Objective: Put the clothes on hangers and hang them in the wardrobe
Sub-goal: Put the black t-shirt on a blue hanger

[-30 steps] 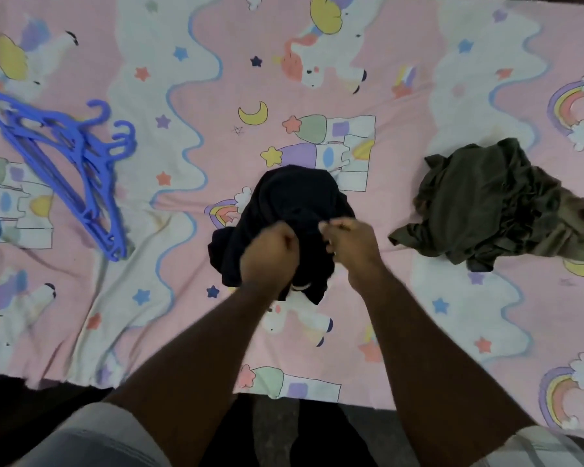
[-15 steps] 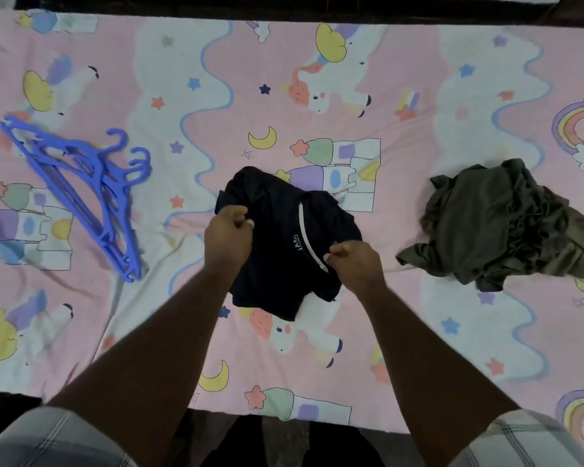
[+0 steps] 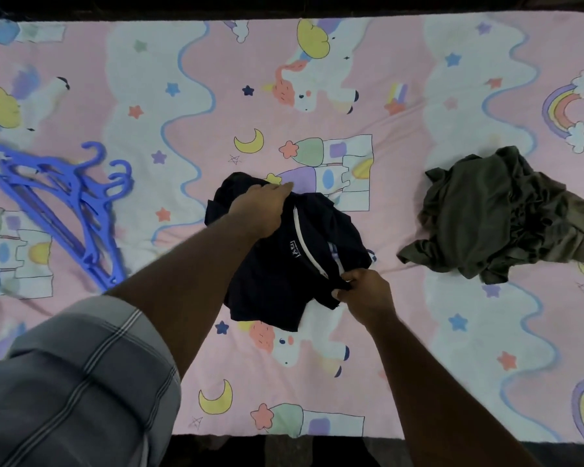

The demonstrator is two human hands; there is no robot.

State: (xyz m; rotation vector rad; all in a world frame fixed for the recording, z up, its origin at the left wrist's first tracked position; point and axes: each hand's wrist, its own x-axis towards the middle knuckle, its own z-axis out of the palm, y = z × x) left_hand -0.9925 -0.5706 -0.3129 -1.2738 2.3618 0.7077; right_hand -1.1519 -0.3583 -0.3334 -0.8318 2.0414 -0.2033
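Observation:
A dark navy garment (image 3: 277, 274) with a white stripe and a small logo lies crumpled in the middle of the bed. My left hand (image 3: 262, 208) grips its far upper edge. My right hand (image 3: 361, 291) pinches its near right corner. An olive-green garment (image 3: 493, 217) is heaped to the right, apart from both hands. Several blue plastic hangers (image 3: 68, 203) lie stacked at the left, hooks pointing right.
A pink bedsheet (image 3: 418, 332) with unicorns, rainbows and castles covers the whole bed. Its near edge runs along the bottom of the view, with dark floor below. The wardrobe is not in view.
My left hand has moved away from me, up to the garment's far edge, and my right hand has drawn toward me and right. The navy garment has spread out between them, showing its white stripe.

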